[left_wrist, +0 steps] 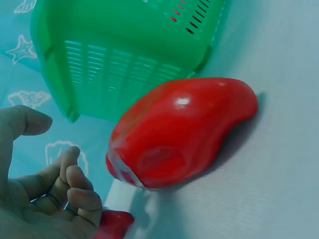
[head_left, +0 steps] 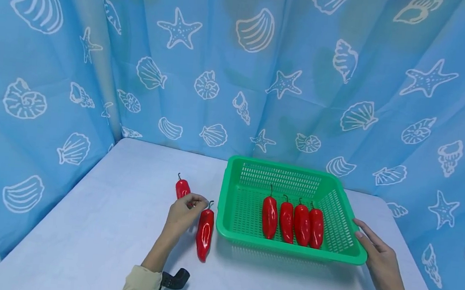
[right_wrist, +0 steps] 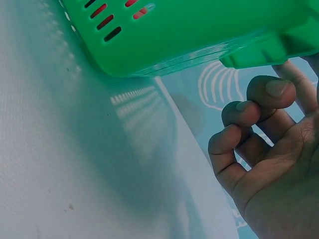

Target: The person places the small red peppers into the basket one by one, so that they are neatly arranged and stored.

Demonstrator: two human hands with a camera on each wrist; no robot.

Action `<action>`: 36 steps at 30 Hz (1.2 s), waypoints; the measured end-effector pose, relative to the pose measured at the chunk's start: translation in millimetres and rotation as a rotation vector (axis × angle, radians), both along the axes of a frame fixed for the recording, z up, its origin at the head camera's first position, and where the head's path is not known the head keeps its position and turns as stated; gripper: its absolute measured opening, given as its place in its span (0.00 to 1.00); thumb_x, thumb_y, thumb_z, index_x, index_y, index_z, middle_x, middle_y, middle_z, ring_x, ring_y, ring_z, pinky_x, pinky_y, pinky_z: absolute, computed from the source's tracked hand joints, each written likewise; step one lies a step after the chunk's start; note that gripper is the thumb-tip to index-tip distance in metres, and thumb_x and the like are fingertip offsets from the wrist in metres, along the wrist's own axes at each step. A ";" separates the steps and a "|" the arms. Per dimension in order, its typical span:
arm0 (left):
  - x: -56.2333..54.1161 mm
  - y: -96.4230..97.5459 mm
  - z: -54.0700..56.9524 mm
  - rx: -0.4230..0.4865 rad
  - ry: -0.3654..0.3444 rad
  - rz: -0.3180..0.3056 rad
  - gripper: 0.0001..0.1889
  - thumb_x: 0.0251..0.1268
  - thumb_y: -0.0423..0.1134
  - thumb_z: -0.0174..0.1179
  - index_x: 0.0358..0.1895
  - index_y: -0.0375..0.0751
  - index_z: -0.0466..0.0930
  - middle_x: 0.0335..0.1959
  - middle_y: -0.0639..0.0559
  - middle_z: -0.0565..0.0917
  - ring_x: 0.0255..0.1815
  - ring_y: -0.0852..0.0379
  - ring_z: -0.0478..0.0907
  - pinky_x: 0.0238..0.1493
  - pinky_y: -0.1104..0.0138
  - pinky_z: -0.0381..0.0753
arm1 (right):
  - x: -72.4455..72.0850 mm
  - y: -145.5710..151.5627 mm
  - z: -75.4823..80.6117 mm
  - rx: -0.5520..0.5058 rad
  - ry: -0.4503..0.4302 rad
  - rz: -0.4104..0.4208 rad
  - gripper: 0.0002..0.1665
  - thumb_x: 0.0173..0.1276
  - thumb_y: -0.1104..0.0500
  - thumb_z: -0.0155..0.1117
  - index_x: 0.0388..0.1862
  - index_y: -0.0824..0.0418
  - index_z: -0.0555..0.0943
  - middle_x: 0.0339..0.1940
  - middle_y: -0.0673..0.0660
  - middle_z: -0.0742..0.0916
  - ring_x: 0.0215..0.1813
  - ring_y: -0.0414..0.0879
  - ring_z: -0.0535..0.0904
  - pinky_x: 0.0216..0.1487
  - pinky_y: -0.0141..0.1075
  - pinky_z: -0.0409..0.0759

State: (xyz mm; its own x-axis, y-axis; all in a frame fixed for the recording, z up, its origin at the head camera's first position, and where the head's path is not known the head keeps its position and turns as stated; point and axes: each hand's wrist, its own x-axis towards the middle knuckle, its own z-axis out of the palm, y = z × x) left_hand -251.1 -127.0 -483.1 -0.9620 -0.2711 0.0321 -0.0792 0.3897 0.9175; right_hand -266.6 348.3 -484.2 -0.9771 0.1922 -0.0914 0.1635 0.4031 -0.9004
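My left hand (head_left: 184,214) is just left of the stem of a glossy red pepper (head_left: 204,234) lying on the table. In the left wrist view the thumb and fingers of this hand (left_wrist: 55,184) stand apart with nothing between them, and the pepper (left_wrist: 184,132) lies beyond. Another red pepper (head_left: 181,188) lies behind the hand, its lower part hidden. At the right, my right hand (head_left: 381,259) grips the rim of a green plastic basket (head_left: 245,214). Inside it several red peppers (head_left: 301,225) lie side by side, stems pointing away from me.
A white table (head_left: 99,225) carries everything. Blue curtains with shell prints (head_left: 208,38) hang along the back and both sides. Black curved pieces (head_left: 177,279) show near both wrists.
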 end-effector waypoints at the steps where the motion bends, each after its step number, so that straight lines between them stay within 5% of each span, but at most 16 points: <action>1: 0.4 0.3 -1.5 -0.002 0.004 0.002 0.15 0.63 0.46 0.64 0.47 0.40 0.84 0.35 0.49 0.80 0.36 0.52 0.76 0.30 0.64 0.79 | 0.0 0.2 -0.7 -0.002 0.000 -0.001 0.43 0.71 0.31 0.54 0.79 0.49 0.62 0.78 0.67 0.62 0.39 0.29 0.82 0.37 0.29 0.81; 7: 1.4 1.0 -9.8 -0.063 0.041 0.017 0.12 0.62 0.42 0.65 0.45 0.39 0.84 0.30 0.50 0.79 0.29 0.54 0.76 0.26 0.67 0.78 | -2.3 1.9 -2.4 0.040 0.012 0.008 0.43 0.71 0.31 0.53 0.79 0.47 0.63 0.79 0.65 0.60 0.42 0.23 0.78 0.38 0.27 0.80; 12: 3.2 3.8 -11.0 -0.137 0.045 0.009 0.14 0.60 0.43 0.67 0.45 0.39 0.84 0.28 0.52 0.78 0.29 0.55 0.74 0.27 0.66 0.77 | -4.9 2.0 0.1 0.041 0.022 0.007 0.42 0.71 0.31 0.54 0.78 0.46 0.64 0.77 0.66 0.63 0.40 0.27 0.80 0.37 0.28 0.80; 36: 17.0 19.0 -11.9 -0.376 -0.122 0.030 0.26 0.45 0.50 0.78 0.41 0.35 0.79 0.22 0.49 0.76 0.16 0.56 0.74 0.20 0.68 0.77 | -0.1 -0.8 -0.7 0.000 0.013 -0.015 0.42 0.71 0.32 0.55 0.78 0.48 0.64 0.77 0.67 0.63 0.40 0.28 0.82 0.38 0.27 0.81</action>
State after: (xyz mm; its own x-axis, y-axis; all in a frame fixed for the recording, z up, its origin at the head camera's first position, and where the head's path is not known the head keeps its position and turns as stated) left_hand -234.1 -108.0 -495.0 -0.9568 -0.2901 0.0200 -0.1954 0.6925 0.6944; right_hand -266.7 347.5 -484.9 -0.9753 0.2066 -0.0786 0.1576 0.4006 -0.9026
